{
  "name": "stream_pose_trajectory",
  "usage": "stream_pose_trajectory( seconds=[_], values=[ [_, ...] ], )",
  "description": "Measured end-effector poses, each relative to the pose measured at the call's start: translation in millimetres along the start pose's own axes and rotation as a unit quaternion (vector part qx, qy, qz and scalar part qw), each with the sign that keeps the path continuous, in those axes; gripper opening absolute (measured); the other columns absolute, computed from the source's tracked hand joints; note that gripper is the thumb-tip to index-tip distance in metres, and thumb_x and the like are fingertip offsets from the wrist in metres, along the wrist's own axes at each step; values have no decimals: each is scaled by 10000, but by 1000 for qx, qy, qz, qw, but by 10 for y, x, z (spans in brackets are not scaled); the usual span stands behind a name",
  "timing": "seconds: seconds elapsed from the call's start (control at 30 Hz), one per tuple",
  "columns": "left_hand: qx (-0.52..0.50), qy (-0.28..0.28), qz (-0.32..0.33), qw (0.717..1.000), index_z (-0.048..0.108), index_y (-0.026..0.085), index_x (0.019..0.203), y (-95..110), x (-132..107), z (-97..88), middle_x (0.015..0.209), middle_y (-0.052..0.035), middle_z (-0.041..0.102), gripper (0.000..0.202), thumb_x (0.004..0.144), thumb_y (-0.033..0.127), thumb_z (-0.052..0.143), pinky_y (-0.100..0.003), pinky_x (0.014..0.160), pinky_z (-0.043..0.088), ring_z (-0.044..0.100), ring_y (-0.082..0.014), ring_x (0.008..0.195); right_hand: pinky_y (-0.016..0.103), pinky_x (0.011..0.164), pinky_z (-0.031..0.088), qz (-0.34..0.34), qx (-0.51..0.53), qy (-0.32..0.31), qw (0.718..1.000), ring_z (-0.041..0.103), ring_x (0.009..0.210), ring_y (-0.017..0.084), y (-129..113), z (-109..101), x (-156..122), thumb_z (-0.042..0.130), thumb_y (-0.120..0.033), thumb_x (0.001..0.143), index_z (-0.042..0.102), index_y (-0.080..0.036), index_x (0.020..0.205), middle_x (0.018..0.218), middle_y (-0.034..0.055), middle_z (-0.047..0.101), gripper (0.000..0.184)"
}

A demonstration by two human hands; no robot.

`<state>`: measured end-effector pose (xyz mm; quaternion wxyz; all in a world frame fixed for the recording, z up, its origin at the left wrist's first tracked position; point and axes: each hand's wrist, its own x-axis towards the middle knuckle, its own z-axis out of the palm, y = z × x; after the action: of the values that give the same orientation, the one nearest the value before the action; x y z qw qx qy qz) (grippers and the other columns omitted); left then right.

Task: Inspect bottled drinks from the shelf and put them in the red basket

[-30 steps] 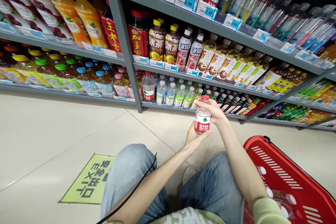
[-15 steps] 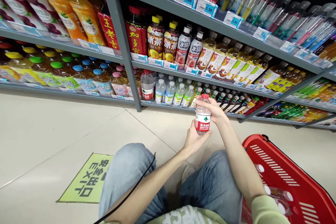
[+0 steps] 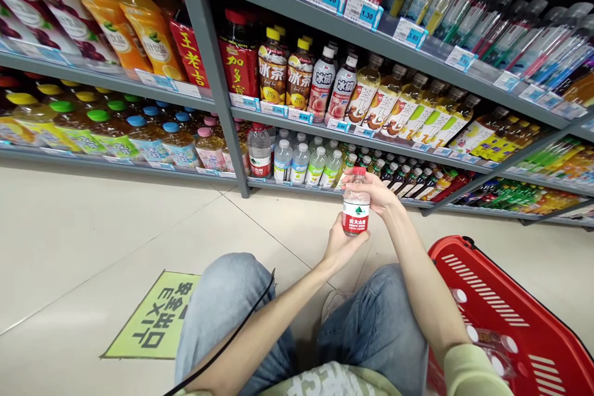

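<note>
In the head view, I see my left hand (image 3: 342, 240) half closed, cupping the base of the red-capped bottle (image 3: 356, 211), and my right hand (image 3: 378, 195) bent around its neck, left of the red basket (image 3: 544, 335). Since half a second, only the bottle shifts slightly, so the two-handed hold is unbroken.

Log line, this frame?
Nongfu Spring bottle: upright, capped | left hand: holds base | right hand: holds neck | red basket: holds bottles

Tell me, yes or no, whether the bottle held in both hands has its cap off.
No, the red cap sits on top of the bottle.
</note>
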<state>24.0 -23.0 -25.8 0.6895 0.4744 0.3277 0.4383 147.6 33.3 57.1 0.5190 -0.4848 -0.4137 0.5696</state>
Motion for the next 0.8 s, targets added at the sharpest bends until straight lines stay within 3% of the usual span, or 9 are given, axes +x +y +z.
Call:
stream_pose_trajectory(
  seconds=[0.4, 0.8],
  values=[
    [48, 9, 8, 999, 528, 188, 905, 1, -8, 2, 761, 24, 612, 332, 657, 202, 748, -239, 622, 422, 539, -127, 652, 295, 681, 539, 6, -1, 53, 999, 691, 724, 186, -19, 64, 7, 793, -131, 541, 685, -183, 810, 791, 19, 739, 294],
    [55, 7, -11, 998, 550, 176, 922, 37, 7, -18, 771, 18, 626, 326, 654, 218, 732, -250, 631, 421, 547, -137, 674, 289, 675, 544, 18, 10, 65, 998, 708, 722, 186, -4, 41, 25, 907, -200, 505, 694, -182, 829, 793, 19, 738, 388]
  ],
)
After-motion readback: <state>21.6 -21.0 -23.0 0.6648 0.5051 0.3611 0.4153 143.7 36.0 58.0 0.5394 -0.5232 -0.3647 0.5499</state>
